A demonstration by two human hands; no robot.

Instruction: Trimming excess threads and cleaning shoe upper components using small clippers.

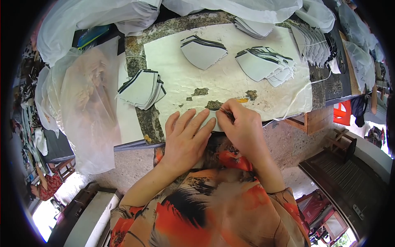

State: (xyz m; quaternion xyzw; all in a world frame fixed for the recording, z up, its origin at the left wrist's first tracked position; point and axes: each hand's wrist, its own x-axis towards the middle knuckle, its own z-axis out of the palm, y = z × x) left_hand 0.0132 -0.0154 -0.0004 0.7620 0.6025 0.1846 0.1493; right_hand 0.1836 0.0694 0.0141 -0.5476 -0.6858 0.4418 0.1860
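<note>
Near the front edge of the table, my left hand [184,138] lies flat, fingers spread, its fingertips beside and partly over a light grey piece [216,124]. Pinched at the far edge of that piece, my right hand [245,128] has thumb and forefinger closed on a thin black strip [227,113]; the fingers hide much of it. Farther off lie similar fan-shaped grey pieces with black edging: a stack [142,89] at the left, another stack [203,52] at the far middle and a spread pile [264,66] to its right.
A worn whitish sheet [173,88] with torn spots covers the table. More grey pieces [254,28] lie at the far edge, with a tied bundle [311,46] at the far right. Clear plastic bags [88,105] hang at the left. A wooden stool [297,122] stands below right.
</note>
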